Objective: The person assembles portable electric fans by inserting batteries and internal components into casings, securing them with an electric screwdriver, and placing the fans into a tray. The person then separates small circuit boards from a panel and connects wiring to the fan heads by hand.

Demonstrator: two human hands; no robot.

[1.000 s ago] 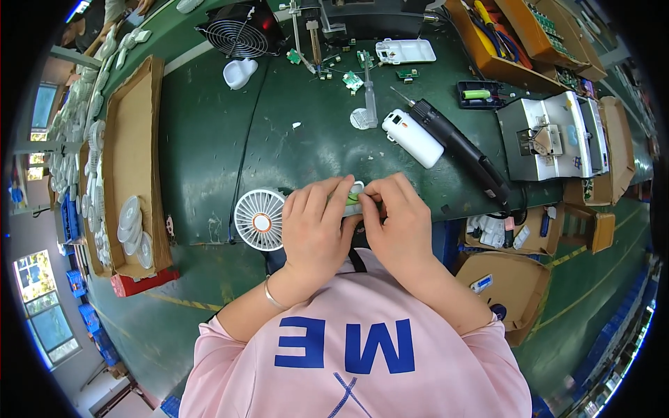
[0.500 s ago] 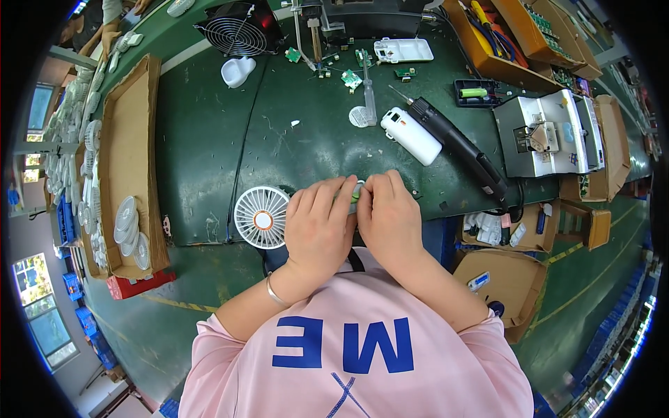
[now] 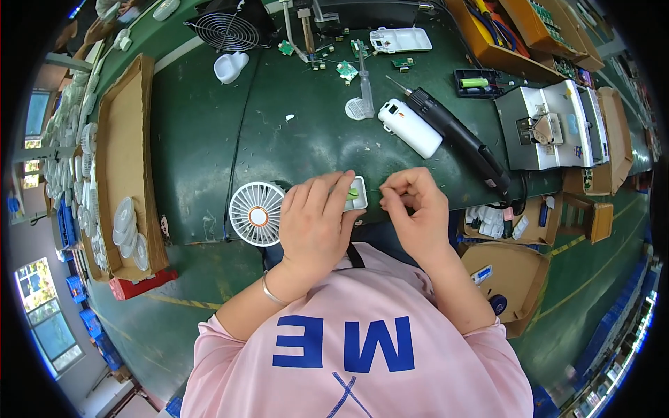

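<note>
My left hand [image 3: 313, 216] is wrapped over the handle of a small white fan lying at the bench's near edge. To its left shows the round fan head [image 3: 240, 212] with an orange-ringed hub. The open white handle end [image 3: 359, 201] sticks out past my fingers, with something green inside; the rest of the handle is hidden. A little to the right, my right hand [image 3: 421, 216] is apart from the fan, thumb and fingertips pinched together. What they hold, if anything, is too small to make out.
Beyond my hands lie a white casing [image 3: 411, 129], a black electric screwdriver [image 3: 456, 137] and a clear-handled screwdriver [image 3: 365, 87]. A grey metal fixture [image 3: 512, 132] stands at right. Cardboard trays hold fan covers [image 3: 125, 223] at left and wires [image 3: 498, 38] at far right.
My right hand has moved right, away from the fan handle, uncovering its open end. My left hand stays on the handle, shifted slightly left with the fan.
</note>
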